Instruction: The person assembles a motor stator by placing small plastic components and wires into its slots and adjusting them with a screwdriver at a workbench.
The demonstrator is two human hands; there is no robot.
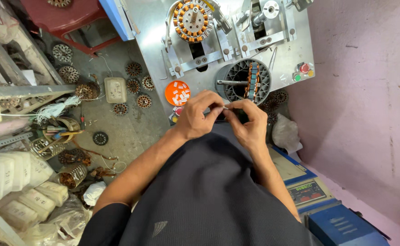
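Both hands meet just below the grey drum (244, 82). Left hand (195, 117) and right hand (250, 123) pinch a small white slip (226, 108), fingertips closed. Slip likely light, flimsy; grip edges.

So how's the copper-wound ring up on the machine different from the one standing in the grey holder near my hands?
The upper ring lies flat, facing the camera, so its full circle of orange-and-copper coils shows. The lower ring stands on edge inside the grey round holder, so only its rim shows. The upper one is clear of both hands; the lower one sits just above the right hand and left hand. Both are mounted on the same metal machine.
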